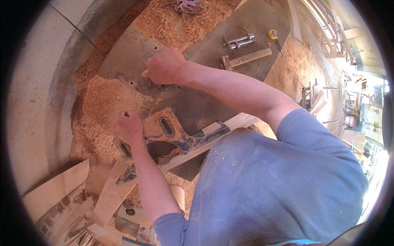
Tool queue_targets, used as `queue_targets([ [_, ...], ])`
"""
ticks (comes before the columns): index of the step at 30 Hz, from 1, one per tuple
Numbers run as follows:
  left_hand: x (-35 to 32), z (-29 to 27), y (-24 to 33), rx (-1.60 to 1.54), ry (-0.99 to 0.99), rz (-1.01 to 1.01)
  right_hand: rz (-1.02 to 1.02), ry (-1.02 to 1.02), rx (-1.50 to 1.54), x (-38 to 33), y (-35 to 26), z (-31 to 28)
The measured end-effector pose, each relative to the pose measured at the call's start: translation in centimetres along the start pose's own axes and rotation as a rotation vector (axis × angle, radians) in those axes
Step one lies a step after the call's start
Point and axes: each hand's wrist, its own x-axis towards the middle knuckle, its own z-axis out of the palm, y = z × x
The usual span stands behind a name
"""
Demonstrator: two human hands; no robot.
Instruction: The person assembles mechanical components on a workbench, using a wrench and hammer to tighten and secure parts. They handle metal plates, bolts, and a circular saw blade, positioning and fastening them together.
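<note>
My left hand (130, 128) is closed in a fist beside a dusty slotted metal bracket (166, 126). Whatever its curled fingers may hold is hidden. Farther off and to the right, my right hand (166, 66) is closed low over the dark metal tabletop (209, 96), near several small holes. Its fingers are turned away, so anything inside them cannot be made out. Against the bracket runs a pale wooden strip (240, 121), close to the front of my shirt. Wood shavings (108, 98) are heaped just beyond my left hand.
On the tabletop's right lie a hammer (250, 57), metal wrench-like tools (240, 41) and a yellow tape measure (272, 34). A round toothed cutter head (187, 5) rests in shavings at the far edge. Boards (61, 180) lie at lower left, beside a concrete wall (37, 94).
</note>
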Motion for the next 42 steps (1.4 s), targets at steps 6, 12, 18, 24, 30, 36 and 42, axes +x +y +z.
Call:
queue_targets([
  [6, -0.3, -0.6, 0.5, 0.08, 0.004, 0.031, -0.123, 0.049, -0.072, 0.2, 0.8, 1.2],
  [12, 0.0, -0.3, 0.2, 0.05, -0.05, -0.029, 0.003, -0.064, -0.014, -0.4, -0.1, -0.9],
  [18, 0.0, -0.3, 0.3, 0.058, -0.032, -0.02, -0.142, 0.072, -0.044, -0.1, 0.9, 1.4],
  [24, 0.2, 0.5, -0.6, 0.022, 0.013, 0.005, -0.034, 0.015, 0.0, -0.5, -0.1, -0.6],
  [30, -0.1, -0.1, 0.4, 0.023, 0.016, 0.017, -0.135, 0.035, -0.082, 0.2, 0.9, 1.3],
  [36, -0.5, -0.8, 0.6, 0.042, 0.038, 0.022, -0.071, 0.031, -0.027, -0.4, 0.2, -0.3],
  [42, 0.3, 0.4, -0.3, 0.019, -0.029, -0.029, -0.083, -0.016, -0.045, 0.4, 0.4, 0.5],
])
